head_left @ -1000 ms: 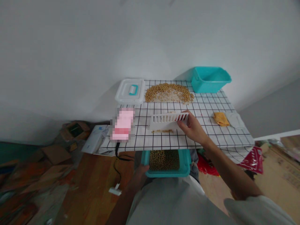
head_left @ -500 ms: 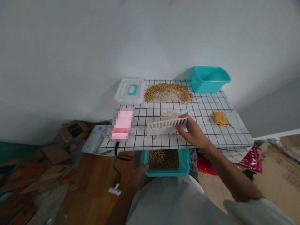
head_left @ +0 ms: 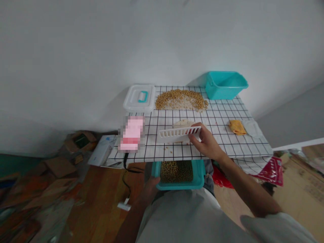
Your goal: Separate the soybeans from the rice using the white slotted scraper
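Observation:
My right hand (head_left: 204, 140) is closed around the right end of a white slotted plastic strip (head_left: 177, 132), which stands on edge above the checked tablecloth. Just behind the strip lies a small pale heap, apparently rice (head_left: 183, 123), partly hidden by it. A few loose soybeans (head_left: 171, 152) lie on the cloth in front. Below the table's front edge, over my lap, is a teal bin (head_left: 174, 186) with soybeans (head_left: 174, 171) inside. My left hand (head_left: 153, 185) grips the bin's left front corner; its fingers are partly hidden.
Farther back, soybeans (head_left: 181, 92) arc around pale grains. A white lid (head_left: 135, 101) with a teal handle lies back left, near a blurred pink object (head_left: 132, 133). A second teal bin (head_left: 225, 89) stands back right. Yellow cloth (head_left: 237, 127) lies at right; cartons (head_left: 60, 167) crowd the floor left.
The slotted strip has shifted slightly away from the table's front edge, and the loose soybeans before it lie differently. My left hand stays on the bin.

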`<state>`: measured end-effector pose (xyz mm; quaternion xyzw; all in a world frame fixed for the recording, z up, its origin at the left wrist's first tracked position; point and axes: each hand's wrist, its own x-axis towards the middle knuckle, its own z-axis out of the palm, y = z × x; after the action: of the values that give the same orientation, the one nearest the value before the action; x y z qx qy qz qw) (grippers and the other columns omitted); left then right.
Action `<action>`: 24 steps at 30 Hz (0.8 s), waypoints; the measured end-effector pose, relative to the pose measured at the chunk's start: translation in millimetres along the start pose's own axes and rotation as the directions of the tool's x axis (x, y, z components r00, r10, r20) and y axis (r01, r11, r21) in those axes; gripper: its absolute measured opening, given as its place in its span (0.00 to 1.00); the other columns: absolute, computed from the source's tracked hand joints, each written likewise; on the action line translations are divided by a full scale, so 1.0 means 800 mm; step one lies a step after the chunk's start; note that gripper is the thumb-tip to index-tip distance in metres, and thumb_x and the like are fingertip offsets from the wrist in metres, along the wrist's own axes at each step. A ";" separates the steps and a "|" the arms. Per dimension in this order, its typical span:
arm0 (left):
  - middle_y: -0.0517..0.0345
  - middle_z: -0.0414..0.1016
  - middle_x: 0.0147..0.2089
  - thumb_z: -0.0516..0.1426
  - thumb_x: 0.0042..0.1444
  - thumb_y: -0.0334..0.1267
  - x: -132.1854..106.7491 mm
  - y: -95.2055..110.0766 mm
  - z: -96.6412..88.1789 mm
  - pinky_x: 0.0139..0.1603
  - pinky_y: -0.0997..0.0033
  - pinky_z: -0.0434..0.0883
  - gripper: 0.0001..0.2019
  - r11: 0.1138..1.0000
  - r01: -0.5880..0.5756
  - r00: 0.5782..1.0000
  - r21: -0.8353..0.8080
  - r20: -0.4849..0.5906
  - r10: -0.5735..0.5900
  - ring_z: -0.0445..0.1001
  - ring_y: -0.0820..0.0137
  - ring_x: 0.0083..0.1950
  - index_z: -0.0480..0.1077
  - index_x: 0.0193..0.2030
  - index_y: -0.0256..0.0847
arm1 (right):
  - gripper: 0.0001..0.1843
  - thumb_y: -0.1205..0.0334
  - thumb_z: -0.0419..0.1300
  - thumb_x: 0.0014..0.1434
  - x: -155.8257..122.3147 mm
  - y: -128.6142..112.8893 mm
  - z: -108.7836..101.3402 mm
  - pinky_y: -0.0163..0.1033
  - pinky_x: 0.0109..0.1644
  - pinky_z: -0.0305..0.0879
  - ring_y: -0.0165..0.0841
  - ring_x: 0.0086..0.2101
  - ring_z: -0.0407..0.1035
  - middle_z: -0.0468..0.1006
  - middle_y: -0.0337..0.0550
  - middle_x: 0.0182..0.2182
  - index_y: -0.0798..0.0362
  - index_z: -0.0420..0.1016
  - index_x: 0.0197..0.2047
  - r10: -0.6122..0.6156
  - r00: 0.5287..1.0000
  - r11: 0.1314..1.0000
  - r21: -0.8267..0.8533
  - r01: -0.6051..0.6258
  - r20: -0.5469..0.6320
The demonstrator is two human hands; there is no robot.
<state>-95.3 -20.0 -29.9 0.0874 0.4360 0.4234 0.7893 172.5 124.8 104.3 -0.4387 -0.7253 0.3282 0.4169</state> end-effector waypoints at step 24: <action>0.48 0.87 0.43 0.63 0.54 0.36 -0.004 0.005 0.011 0.61 0.57 0.71 0.14 1.000 -0.015 1.000 0.001 0.017 0.015 0.80 0.53 0.54 0.81 0.46 0.34 | 0.07 0.62 0.59 0.65 -0.021 -0.004 -0.001 0.42 0.41 0.67 0.37 0.38 0.69 0.72 0.42 0.38 0.47 0.67 0.46 0.066 0.998 0.997 0.037 -0.066 0.019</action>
<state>-91.8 -18.2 -20.4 0.0945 0.4290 0.4282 0.7897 177.0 108.2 101.9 -0.4515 -0.7078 0.3594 0.4075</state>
